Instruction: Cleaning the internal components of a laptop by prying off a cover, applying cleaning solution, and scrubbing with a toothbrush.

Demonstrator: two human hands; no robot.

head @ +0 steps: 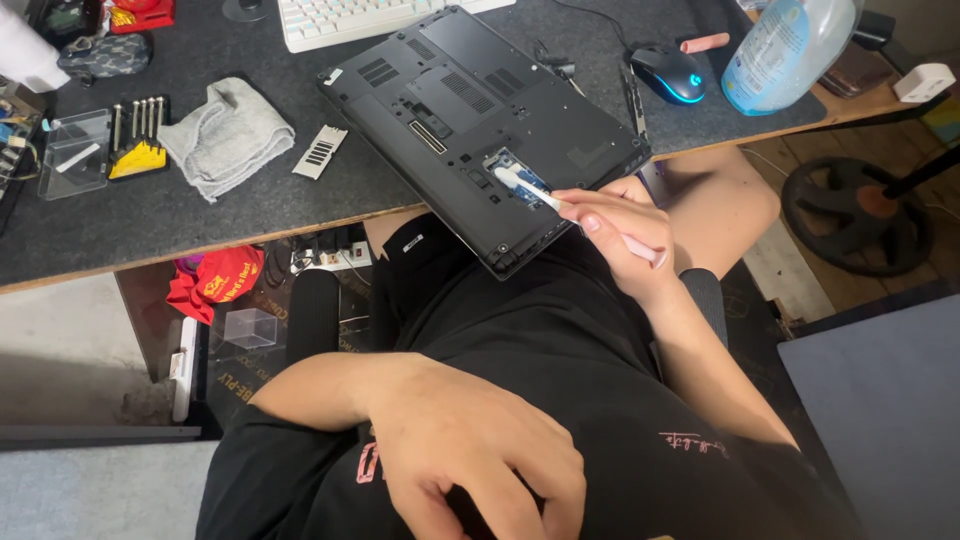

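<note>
A black laptop [450,95] lies upside down on the dark desk mat [200,215], its near corner jutting over the desk edge. A small bay [522,168] in its underside is uncovered and shows a blue part. My right hand [620,235] grips a thin white and pink brush [520,185], whose bristled end rests in that bay. My left hand [470,450] lies low in the view against my black shirt, fingers spread and holding nothing.
On the mat sit a grey cloth [228,135], a small vented cover plate [320,152], a screwdriver bit set [140,135] and a clear box [75,150]. Keyboard [350,15], mouse [670,72] and clear bottle [785,50] are farther back. A fan base [860,215] stands on the floor.
</note>
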